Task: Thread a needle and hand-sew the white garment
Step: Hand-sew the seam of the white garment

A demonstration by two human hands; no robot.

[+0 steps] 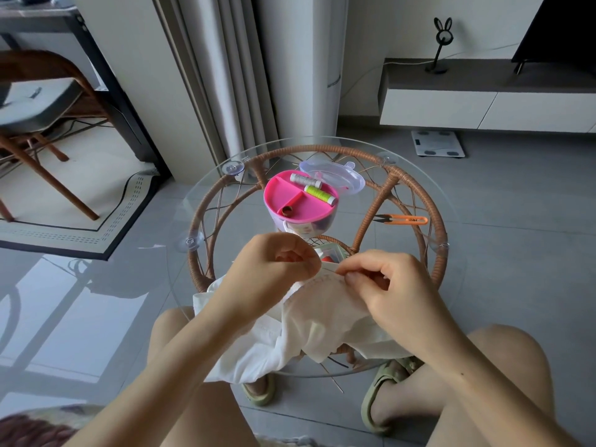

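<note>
The white garment (316, 324) lies bunched over the near edge of the round glass table (458, 253) and hangs down toward my knees. My left hand (274, 269) has its fingers curled and grips the upper edge of the cloth. My right hand (387, 282) pinches the cloth's edge just to the right, thumb against fingertips. A faint line of stitches runs along the hem between the two hands. The needle is too small to make out; a thin thread seems to cross between the hands.
A pink sewing box (300, 201) with its clear lid (335, 175) open stands mid-table, holding a white spool (304, 179) and a green spool (319, 193). Orange thread snips (403, 220) lie at the right. A chair stands far left.
</note>
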